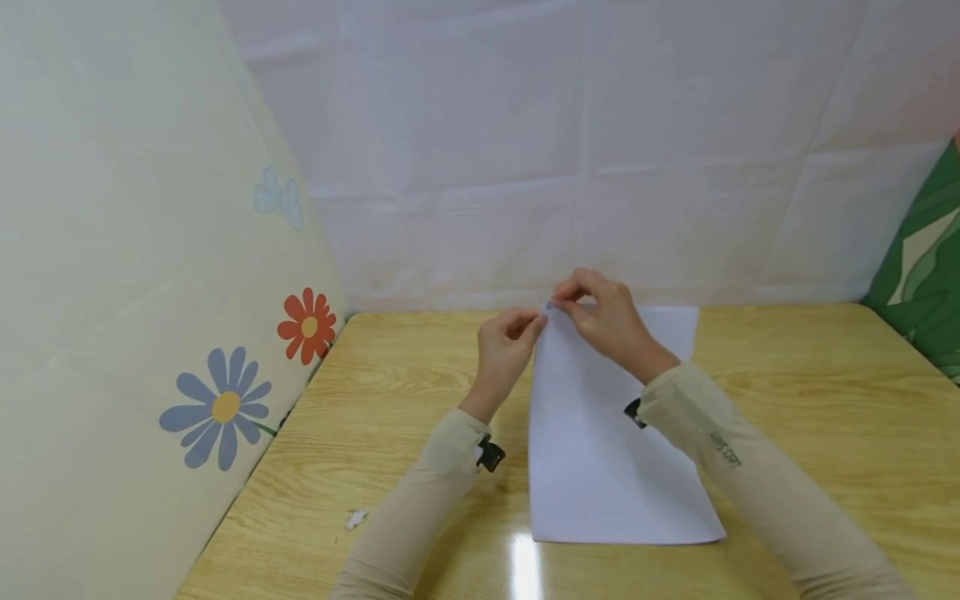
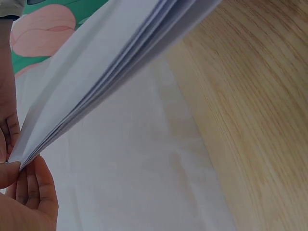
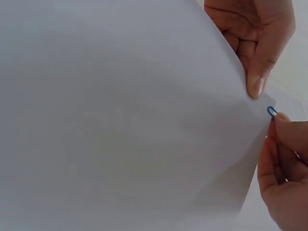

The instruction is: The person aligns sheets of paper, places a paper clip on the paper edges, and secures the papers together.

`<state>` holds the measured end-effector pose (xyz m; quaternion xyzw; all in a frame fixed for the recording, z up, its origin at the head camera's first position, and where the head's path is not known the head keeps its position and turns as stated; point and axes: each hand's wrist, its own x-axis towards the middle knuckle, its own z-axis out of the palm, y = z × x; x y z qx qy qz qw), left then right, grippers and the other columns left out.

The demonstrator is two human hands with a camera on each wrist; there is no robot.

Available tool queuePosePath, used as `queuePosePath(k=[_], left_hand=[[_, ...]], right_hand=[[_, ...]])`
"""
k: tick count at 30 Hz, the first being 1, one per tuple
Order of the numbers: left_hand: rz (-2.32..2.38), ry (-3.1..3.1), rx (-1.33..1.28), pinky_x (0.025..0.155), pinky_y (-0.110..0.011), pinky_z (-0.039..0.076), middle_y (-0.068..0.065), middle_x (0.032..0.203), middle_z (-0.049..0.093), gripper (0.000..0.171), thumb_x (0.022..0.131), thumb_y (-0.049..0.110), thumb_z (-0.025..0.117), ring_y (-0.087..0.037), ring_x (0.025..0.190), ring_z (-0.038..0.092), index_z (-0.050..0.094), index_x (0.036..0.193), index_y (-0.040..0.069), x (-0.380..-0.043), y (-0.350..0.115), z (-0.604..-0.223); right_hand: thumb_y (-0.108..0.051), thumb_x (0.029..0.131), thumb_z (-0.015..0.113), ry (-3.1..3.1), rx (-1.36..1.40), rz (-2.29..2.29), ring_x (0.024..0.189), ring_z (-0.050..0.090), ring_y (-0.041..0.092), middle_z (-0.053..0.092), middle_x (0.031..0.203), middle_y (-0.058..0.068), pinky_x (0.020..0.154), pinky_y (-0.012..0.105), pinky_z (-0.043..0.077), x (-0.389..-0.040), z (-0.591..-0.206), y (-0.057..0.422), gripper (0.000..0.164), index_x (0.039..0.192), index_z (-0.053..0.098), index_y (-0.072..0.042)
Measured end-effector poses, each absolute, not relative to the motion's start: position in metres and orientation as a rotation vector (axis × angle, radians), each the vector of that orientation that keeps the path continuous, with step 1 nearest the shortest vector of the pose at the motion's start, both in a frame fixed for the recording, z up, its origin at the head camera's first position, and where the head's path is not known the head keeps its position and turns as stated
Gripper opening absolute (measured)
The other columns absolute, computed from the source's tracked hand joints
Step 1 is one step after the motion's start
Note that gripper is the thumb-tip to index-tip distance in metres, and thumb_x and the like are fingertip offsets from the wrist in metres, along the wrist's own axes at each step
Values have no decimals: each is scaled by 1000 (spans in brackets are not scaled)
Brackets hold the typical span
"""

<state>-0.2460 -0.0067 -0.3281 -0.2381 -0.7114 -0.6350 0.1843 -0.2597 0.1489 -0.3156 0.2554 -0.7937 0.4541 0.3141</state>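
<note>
A stack of white paper sheets [image 1: 592, 450] is raised at its far left corner, while its near edge lies low over the table. Several separate sheet edges show along its side in the left wrist view. My left hand [image 1: 502, 354] pinches the stack between thumb and fingers close to that corner. Between the thumb and fingertips of my right hand [image 1: 611, 321] is a small blue paper clip [image 3: 271, 111]. The clip's looped end overlaps the edge of the paper corner in the right wrist view, just beside the left thumb.
A small white scrap [image 1: 356, 519] lies on the wooden table [image 1: 817, 400] left of the left forearm. White cloth [image 1: 465, 150] hangs behind the table. To the left stands a panel with a blue flower [image 1: 225, 408] and a red one; green leaf shapes [image 1: 930, 275] are at the right.
</note>
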Motion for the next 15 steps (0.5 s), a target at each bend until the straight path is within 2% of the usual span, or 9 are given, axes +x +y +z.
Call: queuePosePath(k=[4, 9, 15], left_hand=[[-1787, -2010, -669, 60, -14, 45, -31, 84, 67, 9, 85, -10, 65, -5, 63, 54, 66, 89, -17, -247, -7, -329], [-1775, -2027, -666, 59, -14, 44, -30, 82, 67, 9, 85, -8, 65, -7, 62, 53, 66, 88, -17, -250, -8, -332], [-1763, -2037, -637, 56, -14, 43, -29, 79, 66, 9, 85, -6, 67, -13, 60, 54, 67, 86, -15, -269, -8, -351]], right_hand=[[8, 81, 70, -2108, 694, 1187, 86, 65, 28, 69, 85, 13, 77, 39, 53, -260, -316, 149, 14, 79, 63, -3], [6, 83, 70, -2153, 715, 1182, 85, 64, 27, 68, 85, 12, 77, 39, 53, -261, -316, 149, 10, 82, 63, -1], [5, 83, 70, -2172, 742, 1204, 87, 65, 27, 68, 86, 12, 81, 40, 53, -263, -318, 149, 10, 87, 62, 0]])
